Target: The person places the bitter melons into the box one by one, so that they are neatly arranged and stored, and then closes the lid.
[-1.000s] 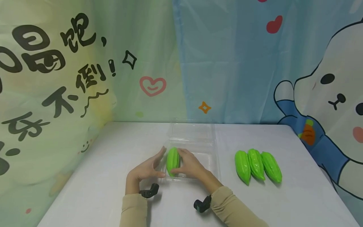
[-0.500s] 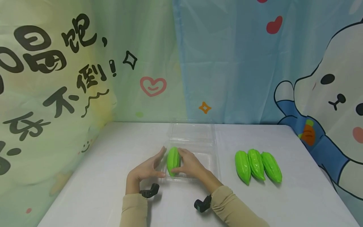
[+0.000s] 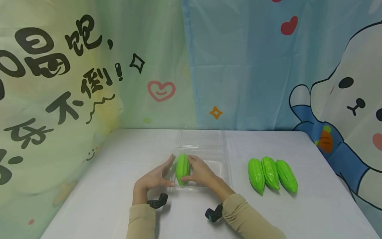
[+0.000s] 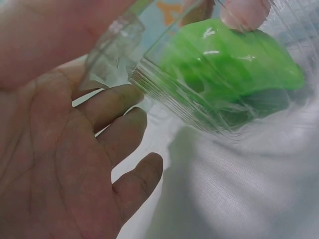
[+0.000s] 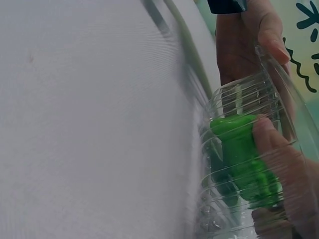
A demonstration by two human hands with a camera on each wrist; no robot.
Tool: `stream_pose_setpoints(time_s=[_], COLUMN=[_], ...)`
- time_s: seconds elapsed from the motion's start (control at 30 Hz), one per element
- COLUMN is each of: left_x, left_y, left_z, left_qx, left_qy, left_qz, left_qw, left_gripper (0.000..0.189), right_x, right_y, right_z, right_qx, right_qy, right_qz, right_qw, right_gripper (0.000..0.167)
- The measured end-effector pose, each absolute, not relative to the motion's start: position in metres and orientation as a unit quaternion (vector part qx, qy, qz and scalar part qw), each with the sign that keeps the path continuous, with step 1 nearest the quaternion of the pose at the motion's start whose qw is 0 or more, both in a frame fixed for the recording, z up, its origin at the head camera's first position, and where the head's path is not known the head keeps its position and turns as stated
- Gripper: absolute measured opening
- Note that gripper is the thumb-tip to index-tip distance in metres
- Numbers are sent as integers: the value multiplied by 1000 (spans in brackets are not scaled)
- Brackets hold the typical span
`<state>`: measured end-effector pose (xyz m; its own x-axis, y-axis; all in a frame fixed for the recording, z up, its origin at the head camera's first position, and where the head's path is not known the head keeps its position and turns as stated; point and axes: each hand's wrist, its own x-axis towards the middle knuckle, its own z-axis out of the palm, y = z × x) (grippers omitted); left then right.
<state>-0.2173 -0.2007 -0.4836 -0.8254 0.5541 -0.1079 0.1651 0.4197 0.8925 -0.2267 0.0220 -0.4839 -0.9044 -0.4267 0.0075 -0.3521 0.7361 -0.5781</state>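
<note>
A green, lengthwise-ridged toy star fruit (image 3: 182, 169) lies along the left side of a clear plastic clamshell box (image 3: 215, 167), its lid laid back. My right hand (image 3: 204, 174) grips the fruit from the right, thumb on its near end and fingers at its far end. In the left wrist view the star fruit (image 4: 229, 64) shows through the box wall. My left hand (image 3: 153, 176) stands at the box's left side, fingers spread and thumb apart, fingertips at the wall. Its palm (image 4: 55, 149) faces the box.
Three more green star fruits (image 3: 271, 174) lie side by side to the right on the white table (image 3: 313, 205). A printed curtain (image 3: 232, 66) hangs behind the table's back edge. A dark camera mount sits on each wrist.
Almost nothing differs. Both hands, the held star fruit and the box keep their places; the head view has shifted very slightly.
</note>
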Motion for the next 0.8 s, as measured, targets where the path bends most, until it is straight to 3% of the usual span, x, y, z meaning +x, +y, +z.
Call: stream_pose_setpoints(time_s=[0.8], left_x=[-217], left_y=[-201], left_z=[-481], left_qx=[211], left_qy=[818], left_qz=[493], left_qw=[208], left_gripper=[114], right_x=[-224], right_y=[14], right_z=[-476], right_qx=[-210], right_qy=[924], right_qz=[-316], right_qw=[45], right_gripper=[96])
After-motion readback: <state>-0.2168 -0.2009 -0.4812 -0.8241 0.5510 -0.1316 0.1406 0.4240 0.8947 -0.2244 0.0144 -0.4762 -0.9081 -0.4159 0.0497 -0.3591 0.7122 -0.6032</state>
